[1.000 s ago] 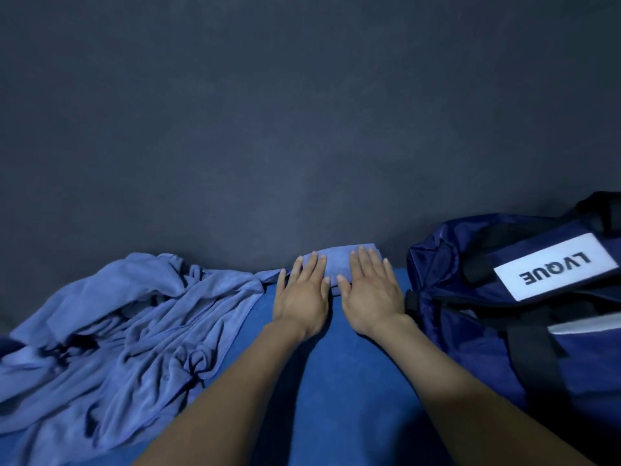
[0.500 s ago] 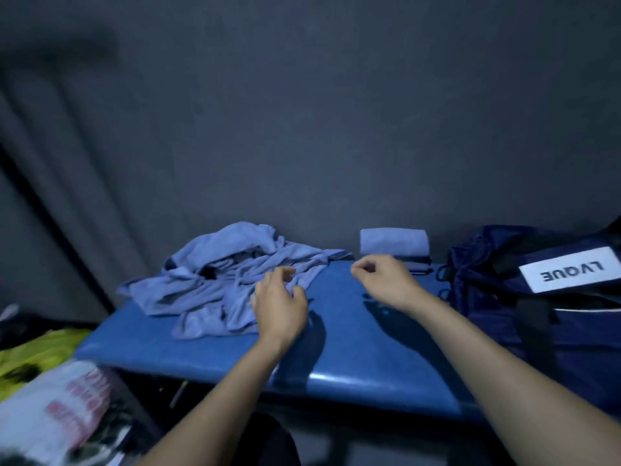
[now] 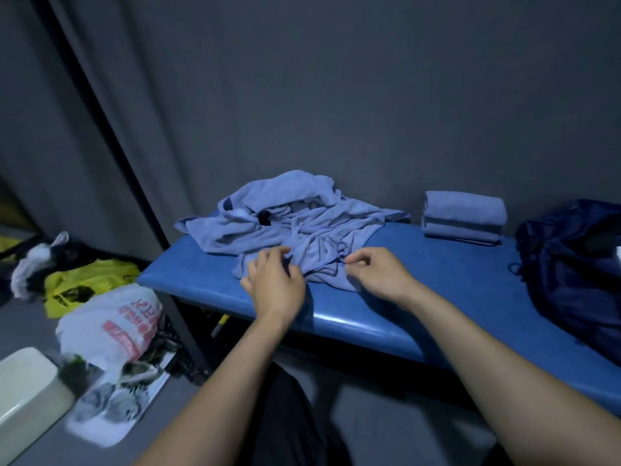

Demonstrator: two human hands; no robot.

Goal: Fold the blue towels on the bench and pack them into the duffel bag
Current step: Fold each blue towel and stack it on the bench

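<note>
A crumpled heap of light blue towels (image 3: 302,223) lies on the left half of the blue padded bench (image 3: 453,290). My left hand (image 3: 274,280) and my right hand (image 3: 373,274) sit at the heap's near edge, fingers curled, each pinching a fold of the cloth. Folded blue towels (image 3: 463,213) are stacked by the wall, to the right of the heap. The dark navy duffel bag (image 3: 571,264) stands at the bench's right end, cut off by the frame edge.
On the floor left of the bench lie a white plastic bag (image 3: 111,321), a yellow bag (image 3: 84,280) and a cream container (image 3: 27,388). A dark slanted pole (image 3: 111,129) meets the bench's left corner. Grey wall stands directly behind.
Both hands left the folded towels by the wall and moved left to the crumpled heap, where the fingers curled onto its edge. The view swung left and down.
</note>
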